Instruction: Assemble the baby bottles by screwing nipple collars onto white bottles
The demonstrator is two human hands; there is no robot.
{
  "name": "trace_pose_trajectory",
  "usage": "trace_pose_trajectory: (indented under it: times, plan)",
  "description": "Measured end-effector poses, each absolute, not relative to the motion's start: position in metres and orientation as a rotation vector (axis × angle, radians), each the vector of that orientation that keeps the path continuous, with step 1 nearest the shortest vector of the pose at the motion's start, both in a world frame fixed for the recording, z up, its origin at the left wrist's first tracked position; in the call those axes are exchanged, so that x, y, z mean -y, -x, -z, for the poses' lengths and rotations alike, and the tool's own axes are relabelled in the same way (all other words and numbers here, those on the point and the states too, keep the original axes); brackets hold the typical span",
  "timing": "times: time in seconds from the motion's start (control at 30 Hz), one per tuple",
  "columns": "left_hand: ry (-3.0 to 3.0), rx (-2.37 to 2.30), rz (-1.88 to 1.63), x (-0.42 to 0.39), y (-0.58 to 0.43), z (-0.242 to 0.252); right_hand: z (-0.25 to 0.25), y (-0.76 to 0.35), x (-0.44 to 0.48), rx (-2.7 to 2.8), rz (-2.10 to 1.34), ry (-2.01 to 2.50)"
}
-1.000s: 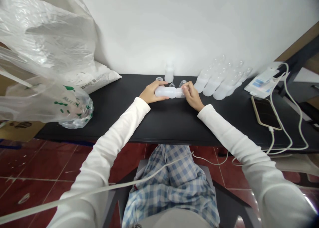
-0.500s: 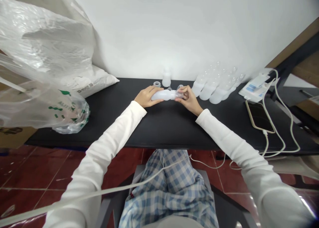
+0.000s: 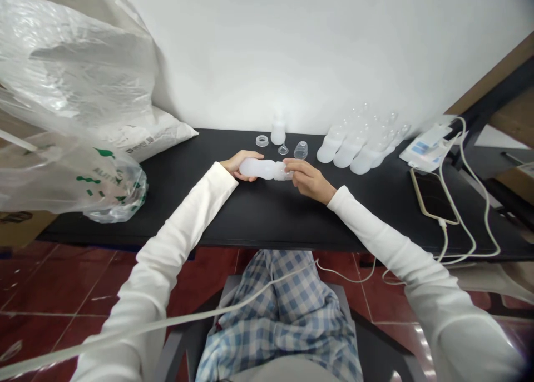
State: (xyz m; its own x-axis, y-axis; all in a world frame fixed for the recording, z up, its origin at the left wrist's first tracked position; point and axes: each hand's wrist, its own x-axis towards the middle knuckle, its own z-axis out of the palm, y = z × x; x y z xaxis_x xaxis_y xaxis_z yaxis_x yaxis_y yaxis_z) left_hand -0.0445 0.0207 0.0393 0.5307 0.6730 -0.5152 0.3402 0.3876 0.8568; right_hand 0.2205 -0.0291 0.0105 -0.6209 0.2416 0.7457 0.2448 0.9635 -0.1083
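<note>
A frosted white baby bottle [image 3: 258, 168] lies sideways above the table, its base toward the left. My left hand [image 3: 238, 163] is wrapped round the base end. At the other end, the fingers of my right hand [image 3: 311, 179] grip the clear top part, which they partly hide. Just behind the hands are a screw ring [image 3: 262, 141], a clear bottle teat [image 3: 283, 149] and a clear dome cap [image 3: 301, 150]. Another baby bottle [image 3: 278, 133] stands upright by the wall without a cap on top.
Several capped bottles [image 3: 348, 148] stand grouped at the right on the black table [image 3: 267, 221]. Farther right lie a phone [image 3: 434, 196] with a white cable and a white packet [image 3: 428, 147]. Large plastic bags [image 3: 112, 187] crowd the left side. A cable [image 3: 200, 315] crosses over my lap.
Both hands have moved slightly left and down with the bottle, uncovering the teat and dome cap behind. My right fingers have shifted to lie over the bottle's top end.
</note>
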Motion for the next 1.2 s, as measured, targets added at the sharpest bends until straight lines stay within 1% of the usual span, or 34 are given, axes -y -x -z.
trace_pose_trajectory:
  times: [0.07,0.13,0.3,0.47,0.57,0.67,0.8,0.97,1.07,1.2]
  plan:
    - [-1.167,-1.057,-0.2,-0.022,0.047,-0.041,-0.011,-0.218,0.032,2.292,-0.015,0.347]
    - [-1.168,-1.053,-0.256,-0.021,0.044,-0.04,-0.01,-0.217,0.03,2.296,-0.057,0.409]
    - [-1.302,-0.992,-0.758,-0.016,0.021,-0.026,-0.008,-0.226,0.013,2.122,-0.2,0.622]
    - [-1.613,-1.083,-1.079,-0.01,0.011,-0.013,-0.007,-0.231,0.005,1.906,-0.5,0.814]
    - [-1.927,-1.146,-1.265,-0.005,0.015,-0.011,-0.007,-0.232,0.003,1.843,-0.543,0.944]
    - [-2.222,-1.13,-1.246,-0.001,0.02,-0.011,-0.007,-0.236,0.001,1.955,-0.591,1.018]
    - [-2.283,-1.109,-1.23,0.0,0.022,-0.009,-0.006,-0.237,0.0,1.969,-0.719,1.0]
    - [-1.981,-1.147,-1.351,-0.008,0.02,-0.007,-0.01,-0.231,0.002,1.84,-0.611,0.819]
    - [-1.727,-1.078,-1.26,-0.011,0.02,-0.007,-0.011,-0.23,0.003,1.875,-0.593,0.731]
    - [-1.536,-0.992,-1.035,-0.012,0.022,-0.013,-0.013,-0.234,0.005,2.062,-0.393,0.655]
